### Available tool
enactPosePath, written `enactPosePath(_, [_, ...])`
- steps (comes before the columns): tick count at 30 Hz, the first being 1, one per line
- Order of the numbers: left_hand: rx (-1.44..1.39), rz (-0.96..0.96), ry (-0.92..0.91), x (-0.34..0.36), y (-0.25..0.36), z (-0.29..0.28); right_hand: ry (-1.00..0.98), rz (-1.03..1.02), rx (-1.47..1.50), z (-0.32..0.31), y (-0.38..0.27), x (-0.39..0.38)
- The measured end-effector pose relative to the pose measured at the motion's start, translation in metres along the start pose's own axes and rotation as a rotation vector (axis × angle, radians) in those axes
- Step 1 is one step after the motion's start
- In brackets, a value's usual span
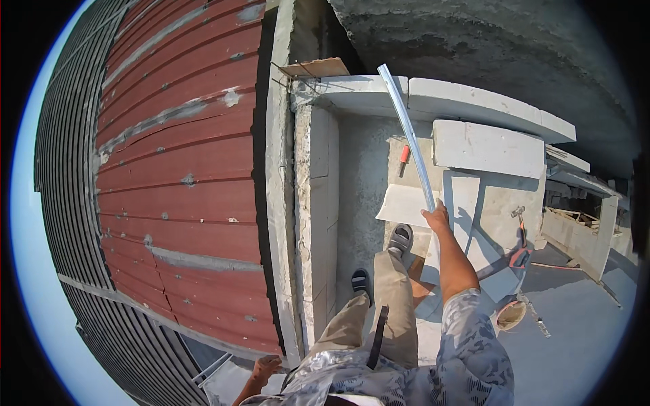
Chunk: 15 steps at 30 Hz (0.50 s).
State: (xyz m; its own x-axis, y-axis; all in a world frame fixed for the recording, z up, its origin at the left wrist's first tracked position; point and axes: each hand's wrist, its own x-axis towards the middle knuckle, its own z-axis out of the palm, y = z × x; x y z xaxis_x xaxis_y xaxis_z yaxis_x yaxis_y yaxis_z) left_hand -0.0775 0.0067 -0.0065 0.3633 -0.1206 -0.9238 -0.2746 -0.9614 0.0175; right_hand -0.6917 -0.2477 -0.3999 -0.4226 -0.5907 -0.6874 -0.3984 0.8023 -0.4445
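In my right hand [437,215] is a long silver metal straightedge [406,128], its fingers closed round the lower end. The bar slants up and away, its far tip over the white block wall [372,86]. Below the bar lies a pale flat slab [401,203], near my sandalled foot. Left of the bar, a small tool with a red handle [405,154] rests on the floor. My left hand [266,367] is low at the left, by the near end of the side wall [317,203]; its fingers look loosely bent, with nothing seen in them.
A large white block [487,147] lies inside the far wall. To the right are a hammer [518,215], a red-and-black tool handle [520,257] and a bucket [511,316]. A red ribbed metal roof [183,183] runs beyond the side wall. Wooden boards [575,230] stand farther right.
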Motion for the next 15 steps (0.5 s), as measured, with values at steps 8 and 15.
enactPosePath(8, [-0.015,-0.134,0.092,-0.023,0.006,0.004,-0.073,0.025,0.030,0.036,0.008,0.045])
enactPosePath(15, [0.024,-0.107,0.061,-0.015,0.031,0.004,-0.002,-0.004,-0.199,0.016,-0.009,0.029])
